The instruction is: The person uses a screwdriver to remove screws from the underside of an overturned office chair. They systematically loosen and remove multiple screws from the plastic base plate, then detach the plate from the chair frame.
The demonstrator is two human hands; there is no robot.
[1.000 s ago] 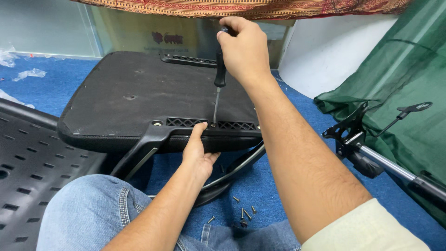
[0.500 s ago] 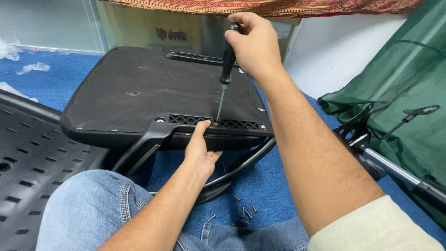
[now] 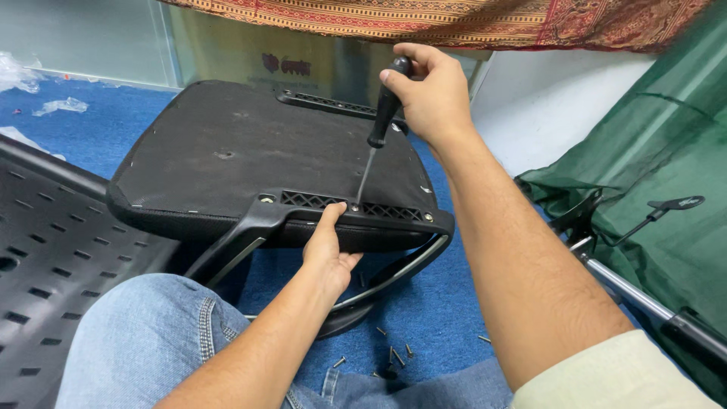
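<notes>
At the left edge of the frame a perforated black plastic panel (image 3: 45, 280) lies on the blue carpet (image 3: 432, 310), hard and ribbed with rows of small slots, and a denim-clad knee (image 3: 144, 333) rises beside it. Toward the centre sits the upturned chair seat (image 3: 250, 163), its underside a matte, slightly dusty black fabric with rounded corners, edged at the near side by a lattice-patterned plastic bracket (image 3: 341, 206) from which a curved, glossy armrest (image 3: 235, 246) sweeps down. The left hand (image 3: 327, 246) braces that near edge, its grip pressed flat against the bracket with the thumb up by the screw hole. Just right of it the screwdriver (image 3: 377, 132) (black handle, thin steel shaft) stands tilted, tip seated at the bracket; the right hand (image 3: 428, 95) wraps its grip shut about the handle top. The step in hand looks like driving a bracket screw, which calls for steady downward pressure and a straighter shaft. Loose dark screws (image 3: 394, 354) lie on the carpet below; at right a green mesh cloth (image 3: 659, 159) drapes behind a metal gas-lift mechanism (image 3: 606, 242).
</notes>
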